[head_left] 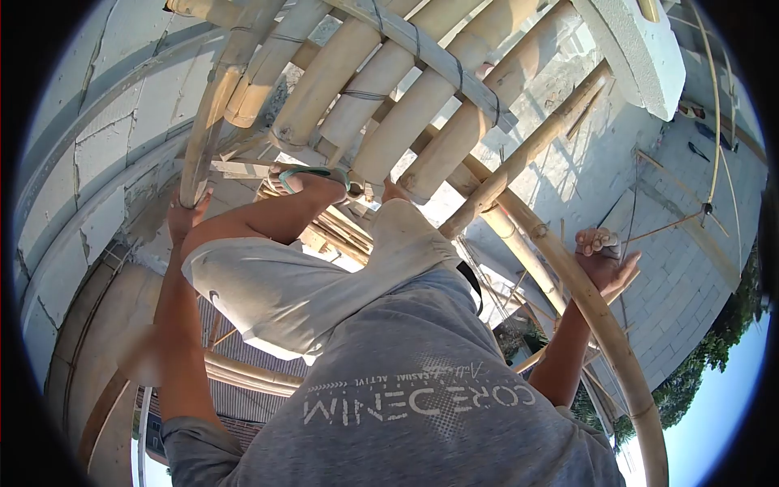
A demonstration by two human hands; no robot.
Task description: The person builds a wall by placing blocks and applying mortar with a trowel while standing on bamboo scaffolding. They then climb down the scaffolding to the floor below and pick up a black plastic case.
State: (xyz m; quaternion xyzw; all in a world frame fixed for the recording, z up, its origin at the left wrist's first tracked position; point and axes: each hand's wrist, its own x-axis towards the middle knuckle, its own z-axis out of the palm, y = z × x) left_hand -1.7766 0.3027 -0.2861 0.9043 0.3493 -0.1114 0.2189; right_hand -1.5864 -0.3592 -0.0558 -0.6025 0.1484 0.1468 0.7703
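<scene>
My left hand (188, 214) is closed around a curved upright bamboo pole (209, 114) at the left. My right hand (602, 255) grips a long slanting bamboo pole (610, 341) at the right, with the fingers curled over it. Between my arms I see my grey shirt (422, 390) and light shorts (284, 284). My bent leg reaches up to a foot in a green flip-flop (312, 180). The foot rests against a platform of thick bamboo poles (389, 89) lashed together with wire.
A curved white block wall (97, 146) rises close on the left. A thinner bamboo brace (527, 154) crosses under the platform. Paved ground (682, 268) lies far below at the right, with trees (714, 349) and sky beyond. More bamboo rails (243, 373) run below my leg.
</scene>
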